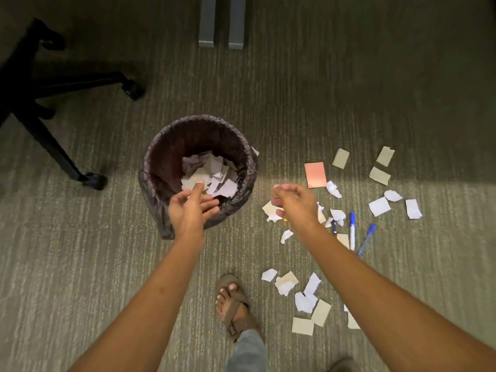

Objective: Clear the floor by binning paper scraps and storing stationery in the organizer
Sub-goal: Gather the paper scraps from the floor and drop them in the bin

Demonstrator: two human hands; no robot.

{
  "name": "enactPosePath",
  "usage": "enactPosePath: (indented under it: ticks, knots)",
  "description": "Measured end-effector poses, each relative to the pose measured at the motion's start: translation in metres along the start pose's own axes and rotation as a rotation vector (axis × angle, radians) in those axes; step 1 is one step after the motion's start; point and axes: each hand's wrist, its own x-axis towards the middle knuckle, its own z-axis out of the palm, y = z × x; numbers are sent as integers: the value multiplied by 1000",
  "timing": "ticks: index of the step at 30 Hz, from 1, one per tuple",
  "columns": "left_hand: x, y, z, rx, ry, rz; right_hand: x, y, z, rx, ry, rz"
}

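Bin (241, 167), lined with a dark bag and part-filled with scraps, stands on carpet ahead-left. Left hand (192, 208) is held over its near rim, fingers spread, nothing gripped; a drop is judged under way. Right hand (291, 200) hangs loosely curled beside the bin; whether a scrap is held cannot be told. Paper scraps (379, 206) and pens (352, 230) lie scattered right of the bin. Organizer not seen. Next: gather right-side scraps. Open carpet lies between; chair base (40, 114) stands well left.

Office: carpet floor (80, 264), swivel chair base (40, 108), desk legs (222, 21).
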Motion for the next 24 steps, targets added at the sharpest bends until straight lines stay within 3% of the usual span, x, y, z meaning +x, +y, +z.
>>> enactPosePath:
  ticks: [9, 13, 18, 24]
  knots:
    - [-83, -123, 26, 396, -256, 100, -18, 94, -175, -59, 152, 28]
    - [-102, -184, 24, 674, -348, 155, -21, 146, -232, -88, 193, 3]
    - [-92, -263, 5, 1114, -337, 290, -19, 236, -264, -193, 215, -1]
    - [-36, -338, -34, 1464, -369, 414, -18, 340, -258, -338, 202, 89]
